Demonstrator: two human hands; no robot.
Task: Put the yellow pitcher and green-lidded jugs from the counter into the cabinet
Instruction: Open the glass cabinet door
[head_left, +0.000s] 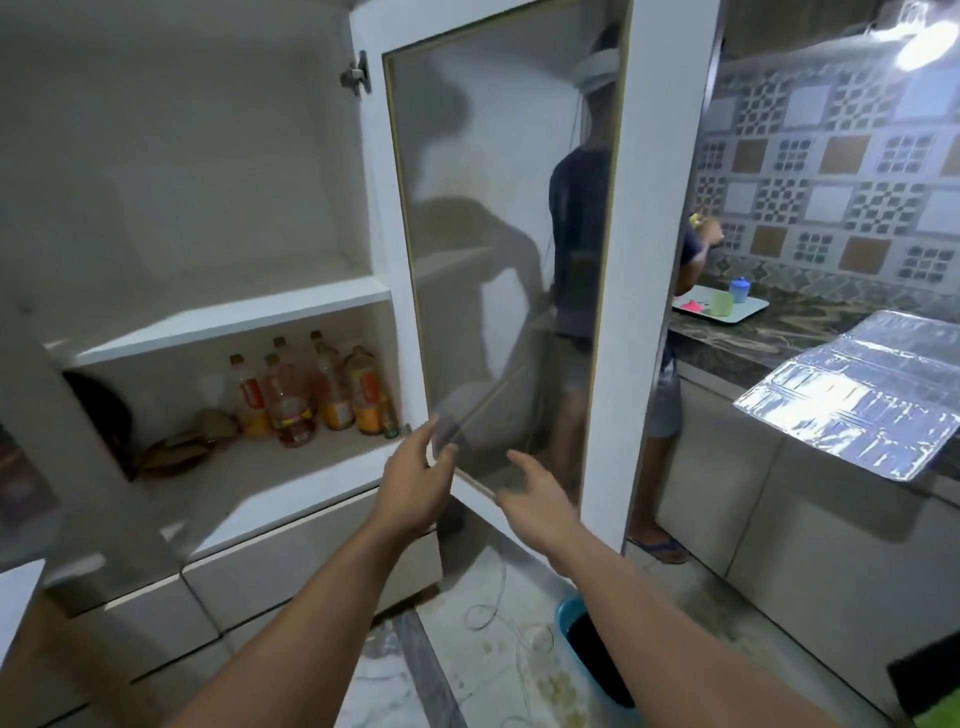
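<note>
Landmark: the cabinet door, a white frame with a smoked glass pane, standing open.

Nearest, below the door, the floor is pale and stained, crossed by a thin loose wire. A blue basin sits on it, right of the wire.

Both bare forearms reach toward the door's lower edge. The left hand touches the hinge-side lower corner, fingers loosely curled and holding nothing. The right hand hovers just before the bottom rail, fingers spread and empty.

Left of the door, the cabinet is white inside. Its upper shelf is bare; its lower shelf carries a cluster of bottles with orange and yellow contents.

Right of the door runs a dark marble counter, partly covered by a foil sheet. Farther along, a tray holds a green cup and a blue cup. A second person stands there.

No yellow pitcher or green-lidded jug is identifiable.
</note>
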